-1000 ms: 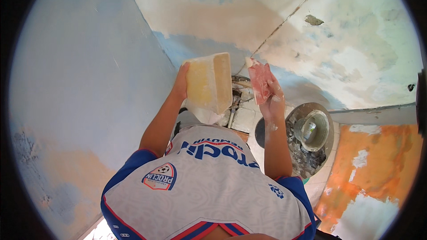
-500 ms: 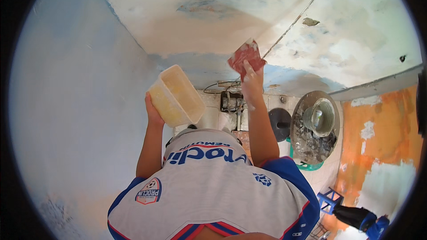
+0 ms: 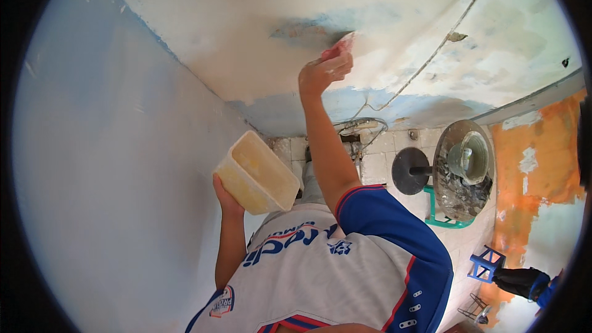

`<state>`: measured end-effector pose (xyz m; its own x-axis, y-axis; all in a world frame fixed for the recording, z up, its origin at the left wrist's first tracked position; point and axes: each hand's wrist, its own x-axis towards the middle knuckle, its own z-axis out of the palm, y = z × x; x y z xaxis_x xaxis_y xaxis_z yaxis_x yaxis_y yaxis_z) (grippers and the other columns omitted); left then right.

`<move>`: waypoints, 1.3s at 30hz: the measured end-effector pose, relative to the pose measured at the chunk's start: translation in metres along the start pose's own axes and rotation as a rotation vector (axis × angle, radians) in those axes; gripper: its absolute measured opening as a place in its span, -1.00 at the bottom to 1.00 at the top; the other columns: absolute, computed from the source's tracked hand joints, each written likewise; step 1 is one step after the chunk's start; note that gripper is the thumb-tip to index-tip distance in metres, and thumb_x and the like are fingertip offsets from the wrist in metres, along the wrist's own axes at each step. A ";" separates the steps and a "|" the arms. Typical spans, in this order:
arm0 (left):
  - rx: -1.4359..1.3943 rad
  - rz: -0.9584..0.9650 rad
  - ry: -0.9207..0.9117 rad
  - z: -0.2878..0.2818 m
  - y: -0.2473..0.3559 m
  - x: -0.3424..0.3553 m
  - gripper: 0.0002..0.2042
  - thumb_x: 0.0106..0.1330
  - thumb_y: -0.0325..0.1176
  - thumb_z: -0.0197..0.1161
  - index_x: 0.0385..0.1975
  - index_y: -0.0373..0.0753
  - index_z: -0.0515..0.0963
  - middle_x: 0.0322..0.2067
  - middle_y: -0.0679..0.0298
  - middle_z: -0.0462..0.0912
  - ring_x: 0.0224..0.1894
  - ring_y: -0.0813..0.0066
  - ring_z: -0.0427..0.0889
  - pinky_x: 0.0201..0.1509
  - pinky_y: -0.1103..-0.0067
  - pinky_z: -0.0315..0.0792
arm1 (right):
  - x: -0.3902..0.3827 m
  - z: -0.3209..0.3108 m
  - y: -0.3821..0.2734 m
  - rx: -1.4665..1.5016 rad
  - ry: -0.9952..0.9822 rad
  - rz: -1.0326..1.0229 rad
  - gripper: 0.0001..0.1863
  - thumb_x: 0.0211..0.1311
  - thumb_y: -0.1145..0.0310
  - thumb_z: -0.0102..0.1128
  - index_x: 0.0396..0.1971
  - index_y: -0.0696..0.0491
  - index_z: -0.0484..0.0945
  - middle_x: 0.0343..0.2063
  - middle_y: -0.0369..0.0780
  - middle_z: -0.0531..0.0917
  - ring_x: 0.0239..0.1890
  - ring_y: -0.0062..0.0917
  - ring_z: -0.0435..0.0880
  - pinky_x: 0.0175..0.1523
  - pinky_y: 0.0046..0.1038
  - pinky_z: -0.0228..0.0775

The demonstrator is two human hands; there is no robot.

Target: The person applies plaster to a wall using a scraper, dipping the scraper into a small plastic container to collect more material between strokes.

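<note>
My left hand [image 3: 226,195] grips a pale yellow plastic tub [image 3: 256,172] by its left side, low in front of the blue-grey side wall, its open top facing up toward me. My right hand [image 3: 327,71] is raised on an outstretched arm, closed on a red, white-smeared flat scraper [image 3: 339,45]. The scraper's edge is against the patchy white and pale blue wall [image 3: 401,12], at a darker blue-brown patch; the exact contact is partly hidden by my fingers.
A thin cable [image 3: 425,68] crosses the wall to coiled wires below. Right: a dark round pedestal base [image 3: 408,176], a dirty round board [image 3: 456,200] bearing a bucket [image 3: 468,155], green stool [image 3: 435,216], blue stool [image 3: 486,262], a person in dark trousers [image 3: 518,280] and an orange-patched wall [image 3: 524,148].
My right hand has moved up and left with the scraper to the wall's blue-brown patch. My left hand has lowered and tilted the tub. A person and blue stool have come into view at right.
</note>
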<state>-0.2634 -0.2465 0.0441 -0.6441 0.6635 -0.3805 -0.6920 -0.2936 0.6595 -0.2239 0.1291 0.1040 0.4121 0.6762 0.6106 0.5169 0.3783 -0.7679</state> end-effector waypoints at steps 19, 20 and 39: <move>0.020 -0.059 0.077 -0.037 -0.013 -0.011 -0.27 0.57 0.31 -0.20 0.43 -0.19 0.38 0.35 0.15 0.51 0.38 0.14 0.50 0.42 0.22 0.43 | -0.043 -0.032 -0.020 0.199 -0.055 -0.316 -0.51 0.21 0.67 0.21 0.17 0.24 0.40 0.15 0.05 0.51 0.25 0.00 0.42 0.38 0.01 0.17; 0.020 -0.059 0.076 -0.039 -0.014 -0.011 -0.27 0.57 0.31 -0.20 0.43 -0.19 0.38 0.35 0.15 0.51 0.38 0.14 0.50 0.42 0.22 0.43 | -0.032 -0.037 -0.014 0.265 0.038 -0.393 -0.54 0.24 0.66 0.20 0.15 0.25 0.41 0.13 0.04 0.51 0.21 -0.01 0.44 0.35 -0.01 0.21; -0.015 -0.013 0.095 -0.049 -0.012 -0.018 -0.27 0.57 0.30 -0.19 0.44 -0.18 0.37 0.37 0.15 0.50 0.39 0.13 0.49 0.43 0.22 0.42 | -0.024 -0.043 0.093 0.181 -0.108 0.128 -0.55 0.28 0.77 -0.06 0.18 0.25 0.32 0.13 0.01 0.37 0.09 -0.15 0.41 0.19 -0.15 0.33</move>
<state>-0.2596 -0.2892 0.0115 -0.6628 0.5990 -0.4493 -0.7047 -0.2961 0.6448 -0.1535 0.1205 0.0266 0.3777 0.7859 0.4895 0.3191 0.3858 -0.8657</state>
